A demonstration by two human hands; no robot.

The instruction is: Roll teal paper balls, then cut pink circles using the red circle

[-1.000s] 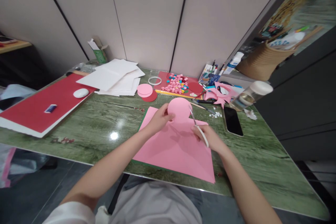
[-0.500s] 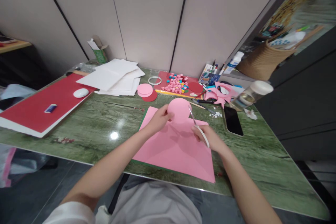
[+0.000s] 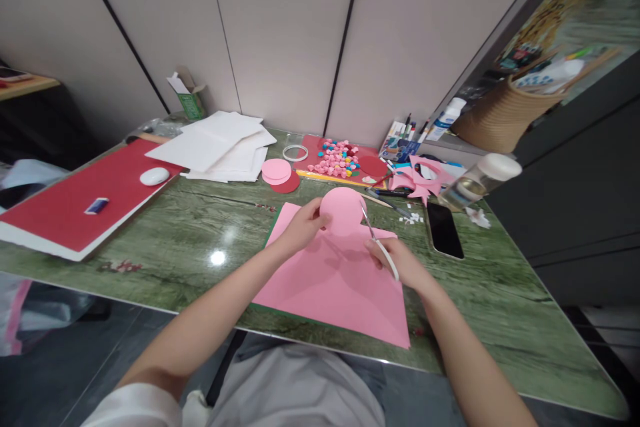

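A round piece of pink paper (image 3: 342,207) is pinched at its lower left edge by my left hand (image 3: 306,225). My right hand (image 3: 395,260) is closed around the white handles of a pair of scissors (image 3: 384,257). The narrow blades point up and left and meet the right edge of the pink circle. Beneath both hands lies a stack of pink paper sheets (image 3: 330,287), with a green edge showing at its left and lower sides.
Cut pink and red paper circles (image 3: 276,172) lie behind my left hand. Small coloured pieces (image 3: 337,159) are heaped at the back. To the right are a phone (image 3: 444,230), pink offcuts (image 3: 419,177) and a bottle (image 3: 480,181). White sheets (image 3: 215,140) and a red board (image 3: 90,197) are left.
Almost nothing differs. The pink circle and the scissors have shifted very slightly; both hands keep their hold.
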